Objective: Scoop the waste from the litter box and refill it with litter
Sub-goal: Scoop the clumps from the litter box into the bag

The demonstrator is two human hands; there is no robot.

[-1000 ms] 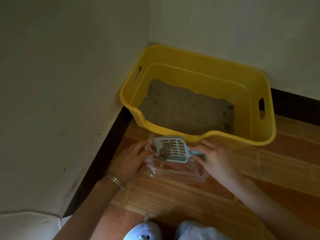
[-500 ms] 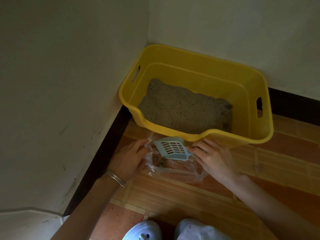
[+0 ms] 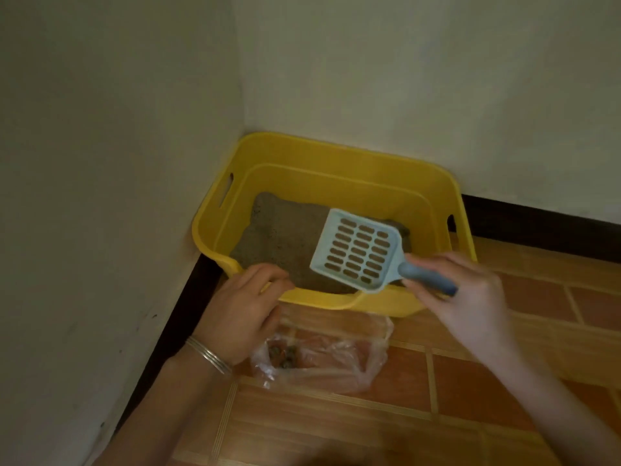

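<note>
A hasty dig could fling litter (image 3: 279,237) over the litter box (image 3: 336,153), right hand (image 3: 470,297) clamped on scoop (image 3: 359,250), left hand (image 3: 242,307) grip unclear.

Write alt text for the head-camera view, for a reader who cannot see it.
A right hand holds an empty blue slotted scoop over the litter in a yellow litter box. The left hand is beside a clear bag of waste on the floor.

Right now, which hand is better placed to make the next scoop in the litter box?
The right hand: it holds the scoop over the litter. The left hand is beside the plastic bag, without a tool.
</note>
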